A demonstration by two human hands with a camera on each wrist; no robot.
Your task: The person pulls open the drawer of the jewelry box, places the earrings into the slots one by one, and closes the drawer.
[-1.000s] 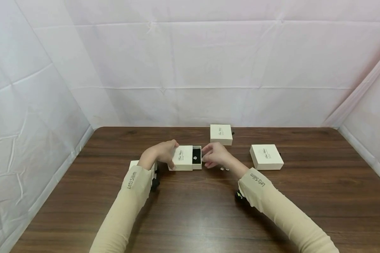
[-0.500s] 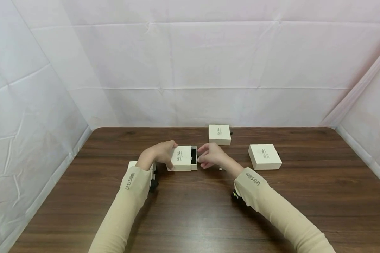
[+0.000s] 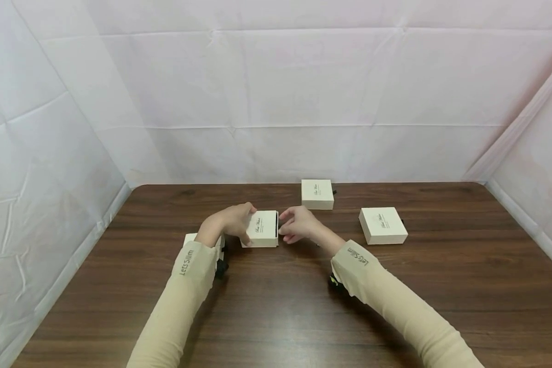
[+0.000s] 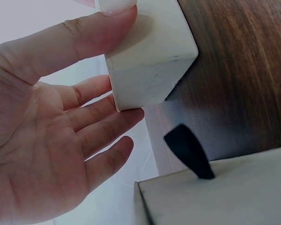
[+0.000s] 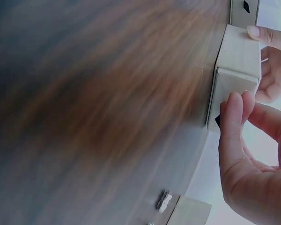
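Cream drawer box (image 3: 262,228) — left hand (image 3: 227,223) grips it, right hand's (image 3: 299,225) straight fingers (image 5: 234,112) press its end.

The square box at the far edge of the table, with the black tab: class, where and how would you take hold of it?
Grip the far box from above, across its two plain side walls; its flat lid lies level, and the black pull tab juts right.

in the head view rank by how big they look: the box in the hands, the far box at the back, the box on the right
1. Box on the right
2. Box in the hands, partly covered by the left hand, so it is close to first
3. Far box, though distance may shrink it
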